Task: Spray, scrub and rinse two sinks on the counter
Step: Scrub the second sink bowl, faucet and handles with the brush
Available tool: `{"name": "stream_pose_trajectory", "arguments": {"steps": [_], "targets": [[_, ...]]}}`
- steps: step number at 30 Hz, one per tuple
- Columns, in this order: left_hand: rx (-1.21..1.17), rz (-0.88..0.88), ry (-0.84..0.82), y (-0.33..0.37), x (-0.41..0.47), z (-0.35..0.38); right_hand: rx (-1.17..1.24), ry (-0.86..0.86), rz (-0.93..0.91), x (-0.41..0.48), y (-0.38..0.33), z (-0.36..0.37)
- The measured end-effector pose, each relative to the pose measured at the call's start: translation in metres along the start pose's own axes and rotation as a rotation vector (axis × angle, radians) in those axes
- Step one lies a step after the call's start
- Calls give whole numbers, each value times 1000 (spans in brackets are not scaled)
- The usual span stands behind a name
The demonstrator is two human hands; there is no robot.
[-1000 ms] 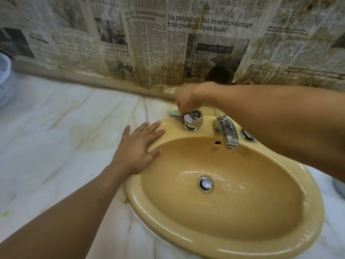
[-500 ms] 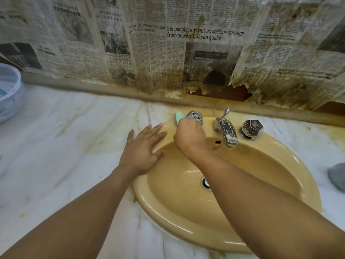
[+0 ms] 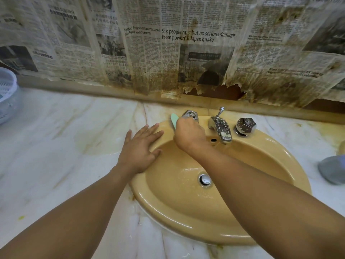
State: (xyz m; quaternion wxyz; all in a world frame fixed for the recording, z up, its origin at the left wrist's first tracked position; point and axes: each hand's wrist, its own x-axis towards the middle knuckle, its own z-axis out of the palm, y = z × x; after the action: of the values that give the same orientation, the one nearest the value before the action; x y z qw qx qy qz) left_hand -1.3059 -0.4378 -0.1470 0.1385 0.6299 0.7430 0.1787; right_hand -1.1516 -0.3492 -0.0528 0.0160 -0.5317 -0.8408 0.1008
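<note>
Head view: the right grip (image 3: 188, 134) is curled into a fist round a pale green tool (image 3: 174, 121), of which only a flat, rounded end shows, sticking out past the knuckles to the left. What the hidden end of the tool looks like cannot be told. The fist sits on the back left of the sink rim, and its knuckles are right up against the left tap handle (image 3: 190, 115), a chrome knob with an open top.

The left grip (image 3: 140, 149) holds nothing. It lies flat with its fingers straight and spread, the fingertips on the left edge of the sink (image 3: 186, 227) and the heel of the hand on the surface (image 3: 65, 146).

The sink is an oval yellow basin set into the white marbled surface, and its inside is wet and shiny. A chrome drain (image 3: 205, 180) sits at the bottom, partly beside the right forearm, which crosses over the basin. An overflow hole (image 3: 213, 140) is in the back wall below the spotted chrome spout (image 3: 221, 130). The right tap handle (image 3: 245, 126), a faceted knob, stands just right of the spout.

Stained, torn newspaper (image 3: 186, 43) covers the wall behind. A white plastic basket (image 3: 7, 94) is at the far left edge, and a grey object (image 3: 334, 169) lies at the right edge.
</note>
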Motion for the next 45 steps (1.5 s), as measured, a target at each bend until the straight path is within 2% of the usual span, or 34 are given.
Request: {"name": "stream_pose_trajectory", "arguments": {"steps": [5, 10, 15, 17, 20, 24, 29, 32, 35, 38, 45], "targets": [[-4, -3, -4, 0, 1, 0, -20, -26, -19, -20, 26, 9], [-16, -7, 12, -1, 1, 1, 200, -92, -7, 20, 26, 4], [-23, -10, 12, -1, 1, 2, 339, -94, 93, -8, 58, 16], [-24, -7, 21, -1, 1, 2, 288, -97, 74, -14, 60, 13], [-11, -9, 36, -1, 0, 2, 116, -47, -54, -6, 42, -10], [-12, -18, 36, 0, -1, 1, 55, 21, -111, 30, 34, -56], [10, -29, 45, 3, -3, 1, -181, -247, -407, 92, 49, -97], [3, -33, 52, 3, -2, 1, -411, -324, -550, 127, 37, -108], [-1, -32, 46, 2, 0, 1, -463, -384, -634, 148, 20, -102], [-1, -18, 36, 1, 3, 0, -368, -514, -637, 152, 18, -73], [0, -11, 26, 0, 7, 0, -180, -548, -403, 159, 93, -69]]}}
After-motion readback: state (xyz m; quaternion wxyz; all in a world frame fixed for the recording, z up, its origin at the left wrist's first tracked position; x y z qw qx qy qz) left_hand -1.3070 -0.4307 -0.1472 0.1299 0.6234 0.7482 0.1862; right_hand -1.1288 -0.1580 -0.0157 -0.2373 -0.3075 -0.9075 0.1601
